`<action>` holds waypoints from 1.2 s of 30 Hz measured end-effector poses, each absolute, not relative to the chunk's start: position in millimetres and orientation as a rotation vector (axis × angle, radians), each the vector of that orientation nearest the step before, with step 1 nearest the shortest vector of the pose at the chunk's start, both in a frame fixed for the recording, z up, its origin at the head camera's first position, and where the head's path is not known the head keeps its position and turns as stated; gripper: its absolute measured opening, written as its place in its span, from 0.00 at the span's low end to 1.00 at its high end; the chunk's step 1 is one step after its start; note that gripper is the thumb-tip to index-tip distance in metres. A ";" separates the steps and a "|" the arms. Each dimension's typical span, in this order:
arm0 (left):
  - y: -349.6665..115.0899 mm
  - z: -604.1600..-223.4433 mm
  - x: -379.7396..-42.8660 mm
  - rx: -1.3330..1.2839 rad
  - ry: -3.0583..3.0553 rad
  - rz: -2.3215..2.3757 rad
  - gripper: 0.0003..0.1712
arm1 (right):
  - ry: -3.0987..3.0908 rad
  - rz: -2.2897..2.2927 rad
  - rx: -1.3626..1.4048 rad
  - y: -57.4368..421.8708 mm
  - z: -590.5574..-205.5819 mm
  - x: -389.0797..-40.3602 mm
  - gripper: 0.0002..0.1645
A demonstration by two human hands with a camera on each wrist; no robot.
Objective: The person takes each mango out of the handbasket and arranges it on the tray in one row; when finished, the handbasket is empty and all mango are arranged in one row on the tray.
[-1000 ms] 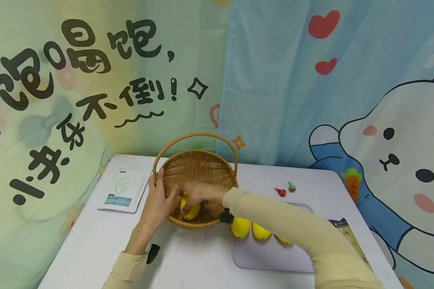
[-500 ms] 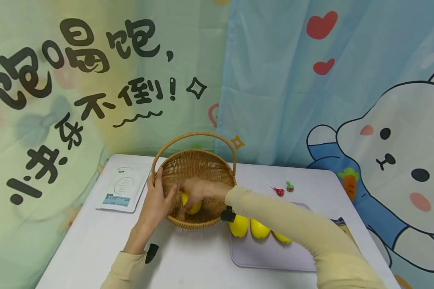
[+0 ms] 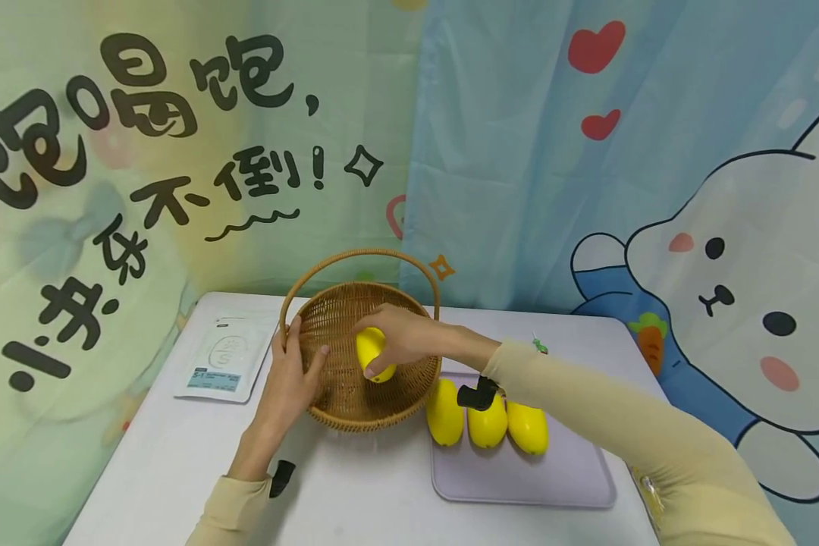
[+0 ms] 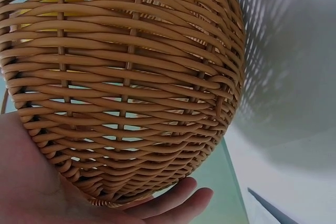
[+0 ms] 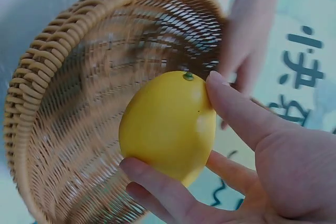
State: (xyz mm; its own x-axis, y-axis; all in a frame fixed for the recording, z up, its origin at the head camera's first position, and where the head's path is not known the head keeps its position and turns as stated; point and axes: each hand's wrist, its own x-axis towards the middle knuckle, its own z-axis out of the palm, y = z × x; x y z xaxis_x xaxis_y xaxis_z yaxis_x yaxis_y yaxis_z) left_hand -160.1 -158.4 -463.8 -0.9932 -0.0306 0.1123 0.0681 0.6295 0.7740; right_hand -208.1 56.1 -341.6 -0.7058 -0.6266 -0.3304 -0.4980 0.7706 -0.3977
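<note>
A brown wicker basket (image 3: 334, 326) with an arched handle stands on the white table, tilted toward me. My left hand (image 3: 292, 379) grips its left rim, thumb on the inner side; in the left wrist view its fingers (image 4: 181, 200) lie against the outer weave (image 4: 131, 61). Over the basket's opening, my right hand (image 3: 403, 334) holds a yellow mango (image 3: 371, 353) between thumb and fingers. The right wrist view shows this mango (image 5: 165, 124) with a small green stem end, apart from the basket wall. Three more yellow mangoes (image 3: 445, 413) lie in a row on a lilac tray (image 3: 519, 485).
A white pouch (image 3: 225, 356) with a blue label lies at the table's left. Behind my right forearm shows a green lollipop (image 3: 540, 346). A shiny packet (image 3: 648, 493) at the right is mostly covered by my sleeve. A printed curtain (image 3: 505, 152) hangs behind the table.
My right hand has risen from inside the basket and moved right with the mango. More of the tray's mangoes shows, and the red lollipop is now hidden. My left hand keeps its grip.
</note>
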 end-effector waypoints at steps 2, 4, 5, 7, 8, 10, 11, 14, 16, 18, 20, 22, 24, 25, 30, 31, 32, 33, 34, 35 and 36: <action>-158.4 -463.7 -160.2 -0.028 -2.739 -1.307 0.46 | 2.511 -0.440 -0.849 68.1 -331.3 -200.4 0.44; -158.3 -463.3 -160.4 -0.025 -2.743 -1.314 0.46 | 2.519 -0.483 -0.847 84.8 -321.4 -192.4 0.44; -158.4 -463.3 -160.8 -0.023 -2.744 -1.316 0.46 | 2.530 -0.498 -0.844 94.6 -316.8 -188.7 0.44; -158.4 -462.6 -161.5 -0.024 -2.743 -1.322 0.46 | 2.552 -0.530 -0.821 116.3 -306.6 -181.2 0.44; -158.5 -462.2 -161.9 -0.025 -2.745 -1.323 0.46 | 2.575 -0.531 -0.805 128.2 -301.8 -177.8 0.44; -158.5 -461.2 -163.0 -0.025 -2.748 -1.322 0.47 | 2.612 -0.535 -0.760 152.1 -293.1 -172.4 0.45; -158.6 -460.6 -163.5 -0.023 -2.752 -1.320 0.47 | 2.623 -0.543 -0.722 163.8 -289.0 -170.2 0.45; -159.2 -458.6 -164.5 -0.021 -2.757 -1.312 0.47 | 2.686 -0.529 -0.643 199.9 -279.7 -163.0 0.46; -160.1 -457.5 -164.3 -0.016 -2.755 -1.313 0.47 | 2.728 -0.525 -0.594 223.2 -276.0 -157.0 0.45; -161.4 -456.9 -163.2 -0.007 -2.755 -1.314 0.47 | 2.779 -0.503 -0.575 244.4 -275.6 -150.1 0.44; -162.9 -457.0 -161.7 0.008 -2.758 -1.313 0.48 | 2.808 -0.483 -0.557 262.0 -278.4 -144.2 0.44; -164.1 -457.6 -160.5 0.020 -2.764 -1.311 0.48 | 2.815 -0.483 -0.546 276.7 -285.7 -140.4 0.44; -164.7 -458.5 -160.2 0.023 -2.764 -1.311 0.48 | 2.811 -0.481 -0.528 290.1 -296.8 -138.0 0.44; -164.6 -458.8 -160.3 0.019 -2.762 -1.310 0.48 | 2.806 -0.484 -0.518 296.4 -304.1 -137.3 0.44; -162.4 -460.6 -160.7 0.008 -2.756 -1.327 0.47 | 2.744 -0.500 -0.404 322.9 -350.9 -134.5 0.44; -161.9 -461.1 -160.6 0.008 -2.758 -1.333 0.47 | 2.728 -0.503 -0.378 327.4 -361.4 -133.7 0.44; -161.3 -461.5 -160.4 0.006 -2.759 -1.337 0.47 | 2.713 -0.503 -0.349 331.6 -371.5 -132.7 0.44; -160.6 -461.8 -160.0 0.004 -2.763 -1.340 0.47 | 2.698 -0.510 -0.323 335.6 -381.1 -131.4 0.44; -160.0 -462.1 -159.8 -0.001 -2.765 -1.339 0.47 | 2.686 -0.518 -0.304 339.4 -390.0 -130.0 0.44; -159.4 -462.3 -159.5 -0.005 -2.769 -1.339 0.47 | 2.679 -0.520 -0.286 342.7 -398.5 -128.5 0.44; -158.9 -462.3 -159.2 -0.008 -2.770 -1.339 0.47 | 2.676 -0.527 -0.272 345.5 -406.0 -127.0 0.44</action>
State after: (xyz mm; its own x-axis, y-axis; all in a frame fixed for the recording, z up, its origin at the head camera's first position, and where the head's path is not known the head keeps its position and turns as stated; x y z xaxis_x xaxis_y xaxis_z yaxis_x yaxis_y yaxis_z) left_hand -159.2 -158.9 -462.3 -0.9979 -0.0237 0.0609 0.0330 0.6217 0.7826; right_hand -127.0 345.5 -406.0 -0.9020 -0.2610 -0.3440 -0.1110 0.9100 -0.3995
